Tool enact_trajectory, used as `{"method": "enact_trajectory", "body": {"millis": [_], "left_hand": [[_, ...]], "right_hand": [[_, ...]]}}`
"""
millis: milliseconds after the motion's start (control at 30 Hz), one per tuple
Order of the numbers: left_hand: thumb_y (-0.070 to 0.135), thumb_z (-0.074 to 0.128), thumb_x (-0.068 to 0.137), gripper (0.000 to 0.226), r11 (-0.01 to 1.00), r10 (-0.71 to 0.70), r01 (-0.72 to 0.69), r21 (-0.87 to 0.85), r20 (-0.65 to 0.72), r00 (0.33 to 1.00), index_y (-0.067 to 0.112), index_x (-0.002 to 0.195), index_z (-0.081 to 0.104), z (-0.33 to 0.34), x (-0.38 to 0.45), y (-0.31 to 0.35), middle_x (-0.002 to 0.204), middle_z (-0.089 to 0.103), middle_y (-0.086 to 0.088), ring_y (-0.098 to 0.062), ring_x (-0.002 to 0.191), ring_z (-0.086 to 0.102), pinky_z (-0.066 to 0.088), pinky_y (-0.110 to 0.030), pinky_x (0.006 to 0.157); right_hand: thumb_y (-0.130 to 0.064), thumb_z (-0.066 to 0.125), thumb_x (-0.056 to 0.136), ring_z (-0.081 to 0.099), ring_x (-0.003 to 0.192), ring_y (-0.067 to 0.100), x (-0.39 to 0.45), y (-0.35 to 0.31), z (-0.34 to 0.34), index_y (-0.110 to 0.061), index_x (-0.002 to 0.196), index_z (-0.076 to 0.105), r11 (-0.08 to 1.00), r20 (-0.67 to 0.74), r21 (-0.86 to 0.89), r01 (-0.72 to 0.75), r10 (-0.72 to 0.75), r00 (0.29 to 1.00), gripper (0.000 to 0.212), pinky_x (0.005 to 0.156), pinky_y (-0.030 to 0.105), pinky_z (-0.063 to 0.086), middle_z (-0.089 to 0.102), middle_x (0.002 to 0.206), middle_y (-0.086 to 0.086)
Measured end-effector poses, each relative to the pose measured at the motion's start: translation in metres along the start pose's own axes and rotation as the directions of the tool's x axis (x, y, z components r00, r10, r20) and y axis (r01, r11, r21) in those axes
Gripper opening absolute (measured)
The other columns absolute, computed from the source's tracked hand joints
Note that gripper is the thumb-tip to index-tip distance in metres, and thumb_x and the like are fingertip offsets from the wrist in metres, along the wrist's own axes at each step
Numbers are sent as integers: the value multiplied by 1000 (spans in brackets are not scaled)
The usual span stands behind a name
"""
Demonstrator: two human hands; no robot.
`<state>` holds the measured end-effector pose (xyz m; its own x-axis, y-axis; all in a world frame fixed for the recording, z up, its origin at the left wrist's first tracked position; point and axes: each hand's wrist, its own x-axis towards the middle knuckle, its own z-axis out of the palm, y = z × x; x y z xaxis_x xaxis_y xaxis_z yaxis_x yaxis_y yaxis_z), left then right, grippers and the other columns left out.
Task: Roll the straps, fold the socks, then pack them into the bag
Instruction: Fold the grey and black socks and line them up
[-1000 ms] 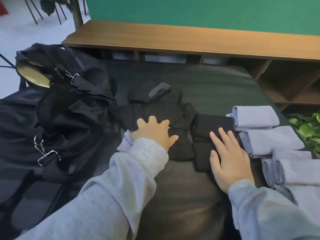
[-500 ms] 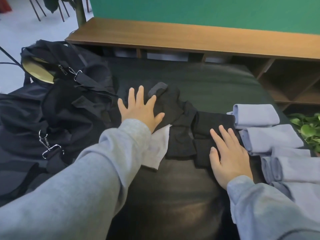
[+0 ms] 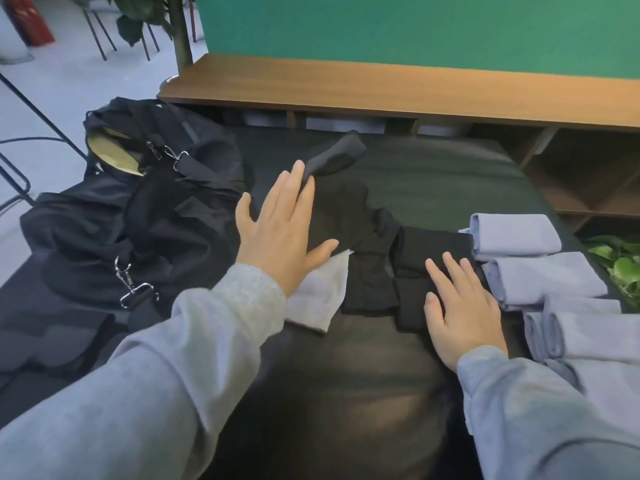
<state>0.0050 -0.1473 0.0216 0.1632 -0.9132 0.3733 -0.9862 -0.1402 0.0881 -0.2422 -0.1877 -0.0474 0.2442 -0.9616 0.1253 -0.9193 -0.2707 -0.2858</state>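
Now my left hand lies flat with straight fingers on a soft black sock, its toe lifted. My right hand presses flat on the folded black socks. To the left, the crumpled black bag sits on the smooth dark cushion.

Grey sweatshirt sleeves on both arms, ribbed cuffs, hands bare.

Studio-like office space, suggested by flat green backdrop wall, long low wooden shelf unit, red fire extinguisher, metal chair legs
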Motion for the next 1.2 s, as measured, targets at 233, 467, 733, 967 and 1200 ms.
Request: {"method": "enact_trajectory", "body": {"millis": [233, 467, 733, 967, 1200], "left_hand": [[55, 37, 78, 71, 969, 243, -233, 85, -129, 961, 13, 135, 35, -5, -98, -4, 151, 25, -4, -17, 136, 29, 22, -58, 102], [53, 50, 72, 67, 941, 331, -327, 83, -36, 943, 14, 127, 45, 2, -173, 2, 146, 30, -2, -14, 131, 33, 36, -62, 94], [42, 38, 78, 49, 928, 358, -354, -116, 9, 934, 20, 118, 58, -1, -219, 7, 137, 47, 4, -2, 112, 47, 48, -52, 86], [45, 59, 80, 50, 815, 50, -57, -576, -27, 998, 23, 121, 42, 4, -228, 3, 130, 44, 1, -9, 119, 40, 40, -33, 101], [44, 44, 92, 36, 791, -421, 403, -460, 69, 905, 18, 114, 52, 5, -197, 15, 109, 55, 3, -17, 111, 42, 39, -35, 94]], "right_hand": [[-38, 24, 86, 20, 142, 17, -8, -1, 0, -22, 145, 36, 993, -184, -89, 78, -93, 978, 62, 114, 38, 9, 30, 153, 0], [-29, 36, 81, 30, 134, 20, -71, -35, -1, -12, 136, 45, 957, -178, -99, 271, -285, 942, 59, 108, 39, 19, 46, 143, 7], [-15, 48, 92, 13, 145, 11, -137, -51, -8, -18, 147, 28, 960, -45, 106, 259, -256, 966, 58, 111, 18, 5, 24, 154, -5], [-30, 51, 92, 25, 136, 7, -162, -56, -5, -24, 137, 40, 942, 42, 217, 256, -271, 962, 46, 110, 19, 20, 37, 141, -7], [-35, 47, 96, 44, 117, 7, -164, -58, -9, -26, 126, 52, 936, 17, 216, 277, -287, 958, 31, 99, 20, 31, 54, 121, -13]]}}
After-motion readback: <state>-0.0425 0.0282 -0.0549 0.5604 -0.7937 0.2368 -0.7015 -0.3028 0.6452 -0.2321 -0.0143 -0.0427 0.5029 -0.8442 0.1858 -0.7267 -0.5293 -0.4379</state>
